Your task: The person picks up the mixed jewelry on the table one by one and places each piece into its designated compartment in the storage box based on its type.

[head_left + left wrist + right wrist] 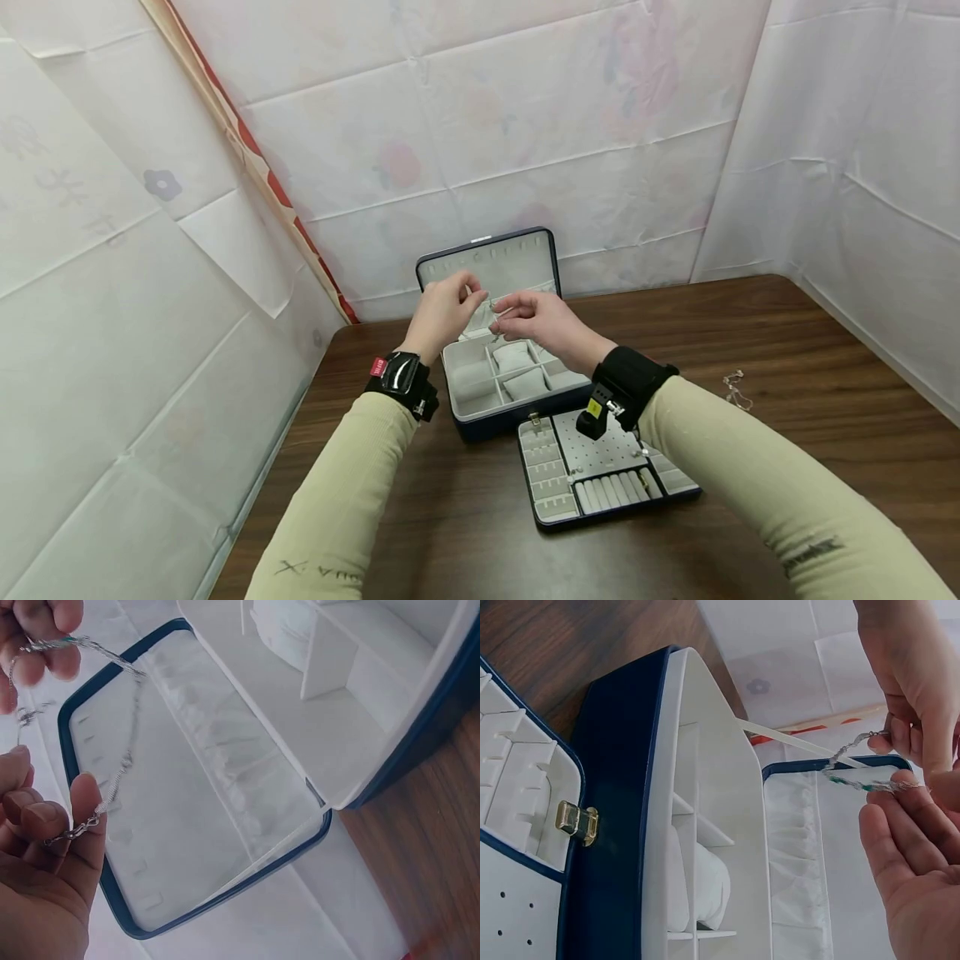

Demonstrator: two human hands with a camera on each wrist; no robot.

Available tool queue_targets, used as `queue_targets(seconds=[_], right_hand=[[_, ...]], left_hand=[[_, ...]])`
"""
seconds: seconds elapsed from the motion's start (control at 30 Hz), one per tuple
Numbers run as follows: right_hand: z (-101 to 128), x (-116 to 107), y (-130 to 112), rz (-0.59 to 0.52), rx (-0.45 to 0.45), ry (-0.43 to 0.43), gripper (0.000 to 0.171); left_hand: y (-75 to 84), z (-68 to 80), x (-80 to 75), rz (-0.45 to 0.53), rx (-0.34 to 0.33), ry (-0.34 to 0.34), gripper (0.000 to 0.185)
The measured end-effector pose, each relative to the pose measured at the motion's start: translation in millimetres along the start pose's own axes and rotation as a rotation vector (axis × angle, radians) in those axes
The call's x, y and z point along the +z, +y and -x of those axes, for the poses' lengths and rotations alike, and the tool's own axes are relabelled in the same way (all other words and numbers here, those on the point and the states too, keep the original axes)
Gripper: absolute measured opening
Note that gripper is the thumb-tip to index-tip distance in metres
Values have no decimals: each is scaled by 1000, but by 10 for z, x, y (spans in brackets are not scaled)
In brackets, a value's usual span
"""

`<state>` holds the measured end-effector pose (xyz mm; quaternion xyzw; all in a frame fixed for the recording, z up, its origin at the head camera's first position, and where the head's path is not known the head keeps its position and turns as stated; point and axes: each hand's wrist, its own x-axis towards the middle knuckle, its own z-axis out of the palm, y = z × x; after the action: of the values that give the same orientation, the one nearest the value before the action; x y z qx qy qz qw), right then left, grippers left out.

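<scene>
Above the open navy jewelry box [495,417], both hands hold a thin silver chain [112,787] with small green parts. My left hand [444,312] pinches one end between thumb and fingers; in the left wrist view, a few links hang along a finger. My right hand [547,323] holds the other end at its fingertips, and the chain [847,782] crosses them in the right wrist view. Between the hands the chain bows in a loose loop. Behind them stands the raised lid [525,250], with a row of small hooks and a gathered pocket [791,855].
Two white cushions, one of them a pillow [527,384], sit in the box's divided compartments. A removable tray [551,527] with ring rolls and a perforated panel lies in front, under my right wrist. Another silver chain [737,390] lies on the wooden table [450,533] at the right.
</scene>
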<state>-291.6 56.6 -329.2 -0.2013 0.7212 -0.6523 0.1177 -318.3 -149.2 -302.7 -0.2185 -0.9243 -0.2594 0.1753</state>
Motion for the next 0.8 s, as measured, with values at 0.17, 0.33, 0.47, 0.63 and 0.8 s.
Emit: queue_targets(seconds=[0.17,0.33,0.47,0.63,0.8], right_hand=[[11,0,17,-14,-17,-17,29],[46,-33,51,77,1,-19,28],[95,-87,84,220,24,-21,24],[161,-164,159,463,10,-25,22],[207,-227,270,615,-32,-49,21]], left_hand=[[-21,-48,-12,-79,25,-25,12],[-85,-105,-38,-177,34,-57,11],[-149,-144,-67,-226,53,-65,10],[-172,-190,-121,-285,66,-79,12],[-162,-243,-160,-373,64,-103,12]])
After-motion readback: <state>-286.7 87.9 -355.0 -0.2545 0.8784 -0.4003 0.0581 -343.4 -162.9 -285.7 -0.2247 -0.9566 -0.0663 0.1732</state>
